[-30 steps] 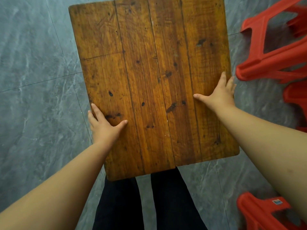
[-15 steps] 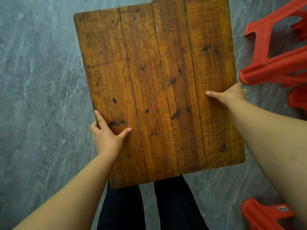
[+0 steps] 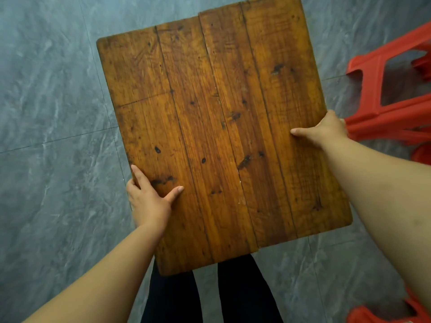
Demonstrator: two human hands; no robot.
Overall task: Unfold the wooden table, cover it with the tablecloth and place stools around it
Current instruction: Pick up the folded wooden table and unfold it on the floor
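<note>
so the left hand grips the wooden desk at its left edge, right hand at the right edge; thumbs on top, fingers curled round; desk's over the grey tiled floor, red plastic stools just beside it on the right

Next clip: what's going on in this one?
A person stands over a wooden table and holds its top by both sides. The left hand is at the left edge with the thumb on top, and the right hand grips the right edge. Red plastic stools are on the tiled floor to the right. No tablecloth is in view.
</note>
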